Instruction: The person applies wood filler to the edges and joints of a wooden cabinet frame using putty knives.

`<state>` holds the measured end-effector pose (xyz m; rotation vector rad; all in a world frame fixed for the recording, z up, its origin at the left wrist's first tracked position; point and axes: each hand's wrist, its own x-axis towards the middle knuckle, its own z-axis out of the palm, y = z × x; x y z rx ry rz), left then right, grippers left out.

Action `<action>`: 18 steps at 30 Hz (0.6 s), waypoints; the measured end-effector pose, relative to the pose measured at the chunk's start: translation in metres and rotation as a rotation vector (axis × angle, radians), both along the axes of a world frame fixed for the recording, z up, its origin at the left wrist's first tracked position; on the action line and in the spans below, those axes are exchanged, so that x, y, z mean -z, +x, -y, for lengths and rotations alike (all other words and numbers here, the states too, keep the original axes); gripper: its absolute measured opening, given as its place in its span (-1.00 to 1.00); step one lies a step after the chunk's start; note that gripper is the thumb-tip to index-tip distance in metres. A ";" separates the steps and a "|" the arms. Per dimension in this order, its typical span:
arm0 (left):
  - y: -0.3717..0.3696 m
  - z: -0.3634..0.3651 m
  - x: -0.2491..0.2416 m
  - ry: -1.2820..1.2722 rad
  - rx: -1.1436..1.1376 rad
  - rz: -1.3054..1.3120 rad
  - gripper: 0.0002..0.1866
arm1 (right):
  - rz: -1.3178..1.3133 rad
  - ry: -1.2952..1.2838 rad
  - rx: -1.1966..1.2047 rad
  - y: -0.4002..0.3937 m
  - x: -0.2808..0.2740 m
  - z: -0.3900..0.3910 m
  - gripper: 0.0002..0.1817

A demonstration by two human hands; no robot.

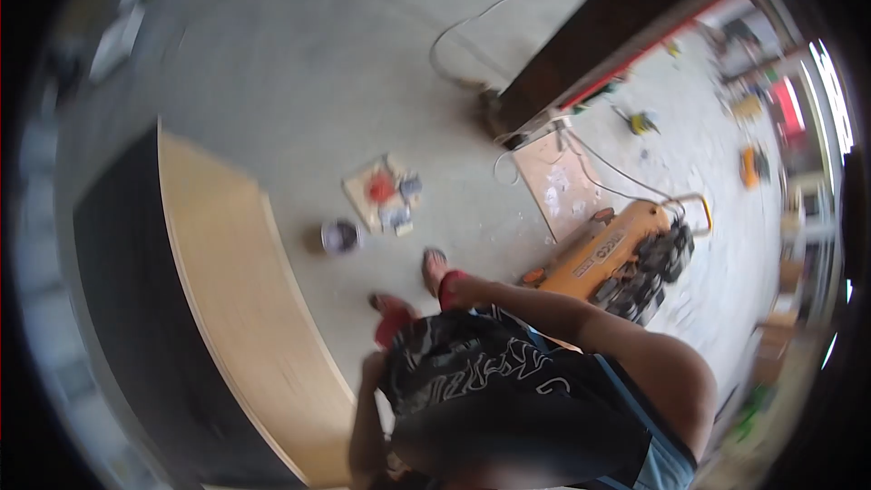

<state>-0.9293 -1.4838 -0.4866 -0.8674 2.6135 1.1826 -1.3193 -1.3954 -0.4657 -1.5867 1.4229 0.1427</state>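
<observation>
Neither of my hands shows clearly in this blurred head view. At the bottom I see a body in black patterned shorts [481,390] and a blue top [671,465]. Two feet in red sandals [392,316] stand on the concrete floor [318,63], the further foot [442,279] ahead of the nearer. A bare limb [365,422] runs along the left of the shorts, but I cannot tell whether it is an arm or a leg.
A long pale wooden panel [231,290] lies at the left beside a dark slab [127,308]. A small round tin [341,237] and a cardboard piece with small items [382,192] lie ahead. An orange machine [603,259], a white cable [464,32] and a dark beam [617,27] are at the right.
</observation>
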 end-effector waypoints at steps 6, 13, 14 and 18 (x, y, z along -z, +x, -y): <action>0.059 -0.043 -0.160 0.067 -0.358 0.618 -0.79 | 0.054 0.194 0.623 -0.044 -0.030 0.051 -0.61; 0.020 -0.188 -0.288 0.727 0.073 0.198 -0.81 | 0.250 0.154 0.502 -0.101 -0.027 0.020 -0.54; 0.009 -0.209 -0.286 0.771 -0.402 0.323 -0.78 | 0.066 0.463 0.582 -0.102 -0.041 0.035 -0.53; -0.083 -0.158 -0.364 0.735 -1.734 -0.067 -0.72 | 0.299 0.401 0.511 -0.118 -0.064 0.109 -0.57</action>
